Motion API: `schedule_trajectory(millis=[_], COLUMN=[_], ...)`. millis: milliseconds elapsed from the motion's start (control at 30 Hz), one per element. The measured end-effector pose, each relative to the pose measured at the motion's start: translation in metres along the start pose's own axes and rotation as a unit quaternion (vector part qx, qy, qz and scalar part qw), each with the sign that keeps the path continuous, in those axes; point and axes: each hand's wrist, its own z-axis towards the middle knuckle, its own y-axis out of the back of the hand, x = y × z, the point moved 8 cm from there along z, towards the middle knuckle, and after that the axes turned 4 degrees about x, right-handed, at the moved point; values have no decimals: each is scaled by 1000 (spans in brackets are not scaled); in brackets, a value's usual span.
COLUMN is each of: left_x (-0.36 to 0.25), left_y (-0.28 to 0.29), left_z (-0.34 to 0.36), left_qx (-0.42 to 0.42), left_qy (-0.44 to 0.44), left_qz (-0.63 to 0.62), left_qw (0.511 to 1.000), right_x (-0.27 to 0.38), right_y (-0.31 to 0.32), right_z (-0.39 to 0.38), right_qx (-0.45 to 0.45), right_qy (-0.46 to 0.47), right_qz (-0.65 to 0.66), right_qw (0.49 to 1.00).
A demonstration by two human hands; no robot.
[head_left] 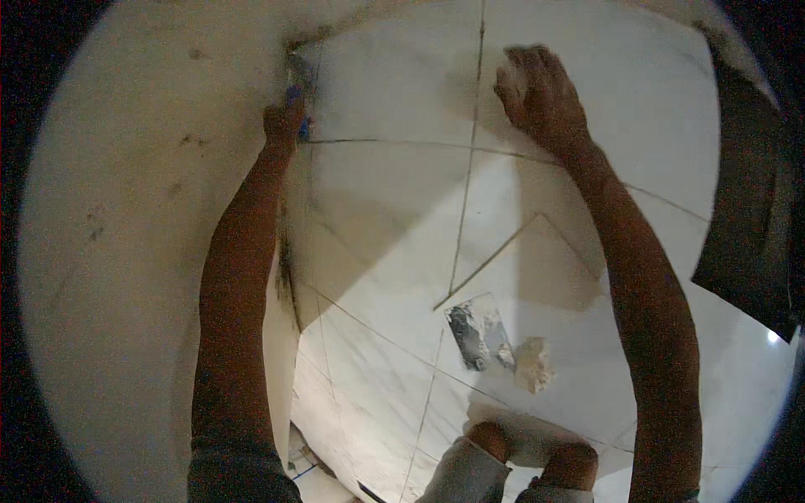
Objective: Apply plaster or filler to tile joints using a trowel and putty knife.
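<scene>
My left hand [281, 121] is closed on a small blue-handled tool [293, 94] at the dark joint between the plain wall [126, 226] and the marble-look tiles [386, 92]; the tool's head is dim and hard to make out. My right hand [537, 96] lies on the tiles beside a grout line, fingers apart and slightly bent, with nothing visible in it. Lower down, between my forearms, a flat metal blade [476, 331] smeared with pale paste rests on the tiles, with a crumbly cream lump [532, 365] against its right side.
A long dark shape [746, 193] borders the tiles on the right; what it is I cannot tell. My bent knees [570, 465] show at the bottom. At the lower left the tiles end at an edge [295, 423], with a lighter, blue-marked surface beyond it.
</scene>
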Motion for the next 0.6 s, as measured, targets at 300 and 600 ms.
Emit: schedule_trajectory(millis=[300, 600], left_x=[28, 216], left_y=[-101, -258], left_z=[34, 145], left_qx=[146, 330], left_qy=[247, 331], left_qz=[-166, -570], left_qw=[944, 675], right_x=[-37, -42], right_y=[-87, -77], right_z=[-10, 7], right_qx=[24, -3], right_qy=[-10, -28], right_qz=[-45, -8], right_qw=[999, 1000])
